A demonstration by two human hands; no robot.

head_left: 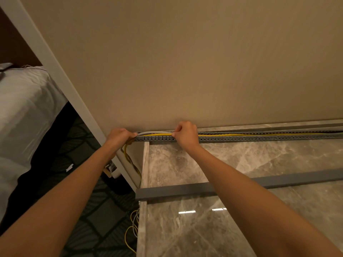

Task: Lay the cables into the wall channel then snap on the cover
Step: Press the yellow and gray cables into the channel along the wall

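A grey slotted cable channel (pixel 259 139) runs along the foot of the beige wall, at the back of a marble counter. A yellow cable (pixel 157 134) and a grey cable (pixel 152 132) lie along it. My left hand (pixel 119 137) grips both cables at the channel's left end, where they bend down over the edge. My right hand (pixel 186 134) pinches the cables a short way to the right, over the channel. The long grey cover (pixel 176 191) lies loose on the counter, nearer to me, partly under my right forearm.
The marble counter (pixel 241 164) ends at a left edge below the channel's end. Loose yellow and grey cable loops (pixel 132 230) hang beside it over dark patterned carpet. A bed with white bedding (pixel 24 108) stands at left, beyond a white frame post.
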